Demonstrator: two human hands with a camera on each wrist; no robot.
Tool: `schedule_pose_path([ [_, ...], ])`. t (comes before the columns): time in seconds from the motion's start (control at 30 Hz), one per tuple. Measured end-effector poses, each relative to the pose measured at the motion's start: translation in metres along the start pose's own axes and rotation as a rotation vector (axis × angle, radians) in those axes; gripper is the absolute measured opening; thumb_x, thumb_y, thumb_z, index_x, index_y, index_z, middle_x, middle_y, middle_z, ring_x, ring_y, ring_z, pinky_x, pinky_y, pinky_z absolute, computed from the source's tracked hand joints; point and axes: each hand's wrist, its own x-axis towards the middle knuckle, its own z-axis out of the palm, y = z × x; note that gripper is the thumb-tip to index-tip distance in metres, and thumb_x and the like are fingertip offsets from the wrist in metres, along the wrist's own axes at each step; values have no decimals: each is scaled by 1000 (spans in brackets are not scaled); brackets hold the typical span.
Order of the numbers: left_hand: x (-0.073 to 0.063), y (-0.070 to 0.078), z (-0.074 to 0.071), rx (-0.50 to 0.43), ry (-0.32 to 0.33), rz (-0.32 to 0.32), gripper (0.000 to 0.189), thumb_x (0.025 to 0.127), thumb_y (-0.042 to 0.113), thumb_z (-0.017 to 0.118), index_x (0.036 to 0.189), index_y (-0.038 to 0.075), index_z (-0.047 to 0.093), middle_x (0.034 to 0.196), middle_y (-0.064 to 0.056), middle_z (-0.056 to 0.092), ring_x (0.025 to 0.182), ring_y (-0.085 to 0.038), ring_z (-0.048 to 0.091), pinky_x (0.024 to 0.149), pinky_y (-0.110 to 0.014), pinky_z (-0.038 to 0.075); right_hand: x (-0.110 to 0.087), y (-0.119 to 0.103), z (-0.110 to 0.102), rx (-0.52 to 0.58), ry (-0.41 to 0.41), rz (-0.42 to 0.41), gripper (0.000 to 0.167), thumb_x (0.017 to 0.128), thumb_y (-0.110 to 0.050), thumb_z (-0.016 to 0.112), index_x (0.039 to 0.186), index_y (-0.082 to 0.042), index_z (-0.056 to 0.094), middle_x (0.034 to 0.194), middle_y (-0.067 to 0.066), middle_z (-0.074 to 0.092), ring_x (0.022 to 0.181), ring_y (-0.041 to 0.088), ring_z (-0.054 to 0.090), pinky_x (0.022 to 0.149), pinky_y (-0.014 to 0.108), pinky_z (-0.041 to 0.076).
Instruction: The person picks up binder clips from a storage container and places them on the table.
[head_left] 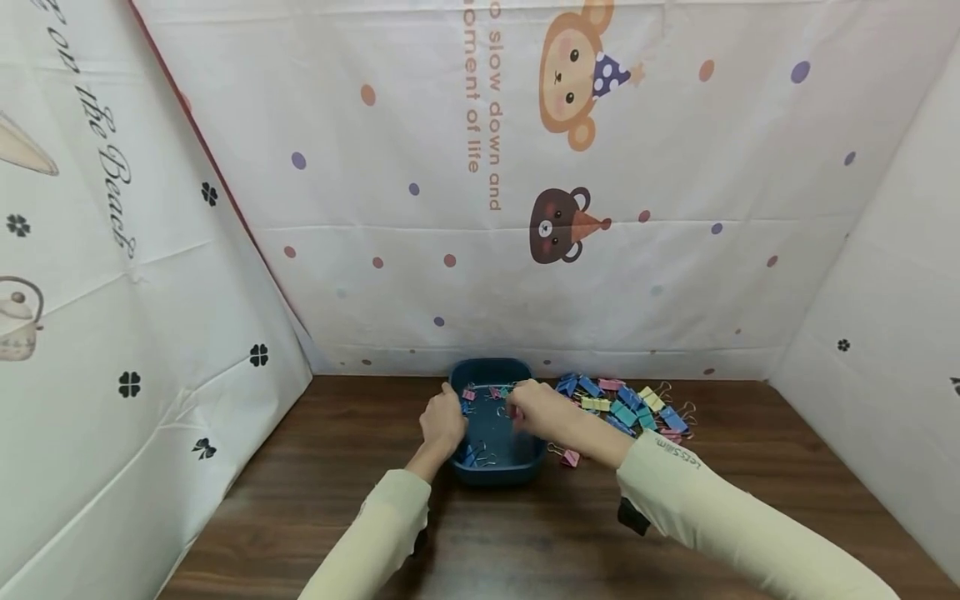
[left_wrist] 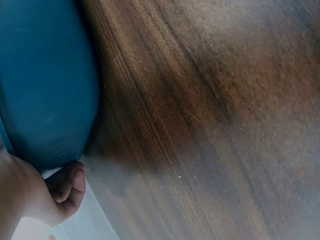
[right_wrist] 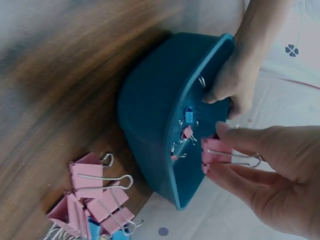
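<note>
A blue-green plastic bin [head_left: 495, 476] stands on the table, with several small binder clips inside, among them a blue one [right_wrist: 189, 116] and a pink one [right_wrist: 187, 132]. My left hand [head_left: 442, 422] grips the bin's left rim, its thumb over the edge; the left wrist view shows curled fingers [left_wrist: 75, 192] under the bin's outer wall [left_wrist: 47, 80]. Over the bin's right side, my right hand [head_left: 542, 408] pinches a pink binder clip [right_wrist: 216, 152] between thumb and fingertips, its wire handles pointing back toward the palm.
Right of the bin lies a pile of blue, teal, yellow and pink binder clips [head_left: 624, 414]. One pink clip [head_left: 571, 457] sits apart, close to the bin's front right. The brown wooden table [head_left: 330, 492] meets printed white cloth [head_left: 420, 275] at the back and sides.
</note>
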Motion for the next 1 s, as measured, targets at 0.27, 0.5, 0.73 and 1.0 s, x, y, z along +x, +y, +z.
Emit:
schedule_pose_path([
  [0.27, -1, 5, 1, -25, 6, 26, 60, 86, 9, 76, 138, -10, 51, 100, -24, 73, 82, -37, 72, 71, -52, 60, -23, 11, -9, -39, 61, 19, 5, 87, 4, 74, 87, -2, 75, 86, 12, 66, 75, 18, 64, 61, 25, 57],
  [0.5, 4, 8, -7, -72, -7, 13, 39, 87, 7, 76, 118, -7, 57, 92, -23, 70, 81, -38, 71, 70, -51, 60, -41, 28, -24, -66, 35, 38, 3, 86, -1, 77, 87, -1, 74, 85, 11, 69, 74, 16, 64, 59, 23, 52],
  [0.73, 9, 6, -14, -87, -103, -38, 46, 89, 11, 74, 126, -8, 53, 100, -24, 69, 83, -36, 70, 72, -50, 60, -61, 42, -28, -54, -5, 87, 8, 85, 4, 72, 87, -3, 75, 81, 8, 74, 66, 8, 62, 55, 21, 50],
  [1.0, 25, 5, -27, -70, -360, -158, 38, 95, 17, 64, 125, -4, 57, 107, -21, 66, 85, -33, 67, 74, -45, 60, -91, 48, -29, -59, -43, 154, 13, 81, 5, 71, 76, -7, 73, 67, -2, 67, 56, 5, 53, 50, 22, 45],
])
